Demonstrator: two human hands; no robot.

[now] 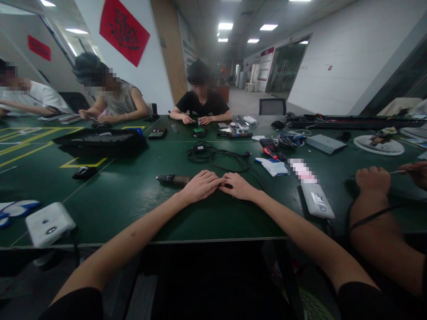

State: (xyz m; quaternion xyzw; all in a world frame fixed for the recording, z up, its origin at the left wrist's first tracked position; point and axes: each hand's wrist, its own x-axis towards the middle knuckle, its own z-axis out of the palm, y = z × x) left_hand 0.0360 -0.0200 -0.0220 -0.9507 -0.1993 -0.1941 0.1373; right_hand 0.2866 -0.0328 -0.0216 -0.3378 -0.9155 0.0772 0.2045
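An electric screwdriver [172,179] with a dark nose lies across the green table, its tip pointing left. My left hand [203,185] is draped over its body, fingers curled across the top toward the right. At the cord end, my right hand [239,186] closes its thumb and fingers round the dark tail of the tool. The fingertips of both hands meet there, and the hands cover most of the handle. Behind them a black cable [216,155] lies in loose loops.
A white power adapter [316,201] lies right, another white box [50,224] left. Beyond are a black tray [100,141], a computer mouse [85,172] and a red screwdriver [269,153]. A neighbour's arm [373,209] rests at right; several people sit across the table.
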